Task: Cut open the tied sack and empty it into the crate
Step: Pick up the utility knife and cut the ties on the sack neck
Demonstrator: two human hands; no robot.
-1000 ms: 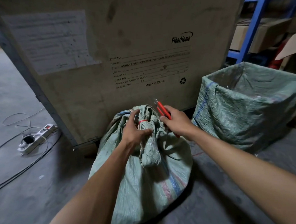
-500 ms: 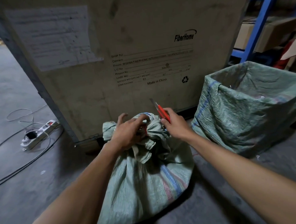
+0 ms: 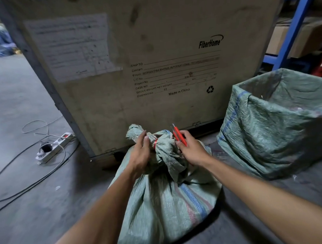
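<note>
Head view: a green woven sack [image 3: 166, 198] stands on the concrete floor [image 3: 31, 199], just in front of a large wooden shipping crate [image 3: 135, 49] printed with "FiberHome". The neck of the sack is bunched and bound by a red tie [image 3: 155, 143] — the tie looks whole, so the sack is not yet open. The left hand [image 3: 140, 155] grips the gathered neck just left of the tie, its fingers [image 3: 143, 139] curled round the fabric. The right hand [image 3: 191, 151] holds a red-handled cutter [image 3: 179, 135], fingers clamped on its handles; the tool's tips point up and away, just beside the knot but apart from the tie. Whether the blades are spread cannot be told.

To the right, near the sack, stands a bin lined with another green woven bag [image 3: 277, 125], its mouth open. On the floor to the left lie a white power strip [image 3: 54, 147] and loose cables [image 3: 21, 168]; blue shelving [image 3: 292, 27] rises at the right edge.

By the look of it the task is at its start: the tie remains to be cut, the neck loosened, and the sack lifted and tipped into the crate — none of the emptying is done.
</note>
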